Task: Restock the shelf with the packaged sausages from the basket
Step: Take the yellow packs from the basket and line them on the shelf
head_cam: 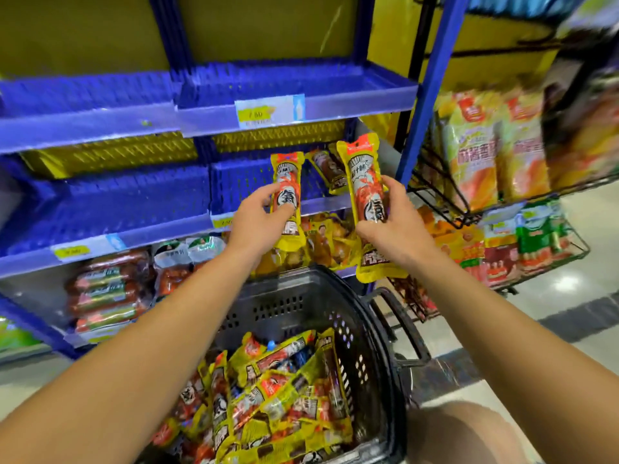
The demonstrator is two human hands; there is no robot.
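My left hand point(259, 217) grips a yellow packaged sausage point(287, 182) upright in front of the blue middle shelf tray point(241, 182). My right hand point(395, 216) holds a second yellow sausage pack point(363, 182) upright, just right of the first. One more sausage pack point(330, 170) leans inside that tray behind them. Below my arms stands the black basket point(301, 306), with several yellow sausage packs point(284, 390) piled in it.
The blue upper shelf point(294, 85) carries a price tag and nothing else that I can see. Red sausage packs point(104, 293) lie on the lower shelf at left. A black wire rack point(469, 209) with snack bags stands to the right, over a tiled floor.
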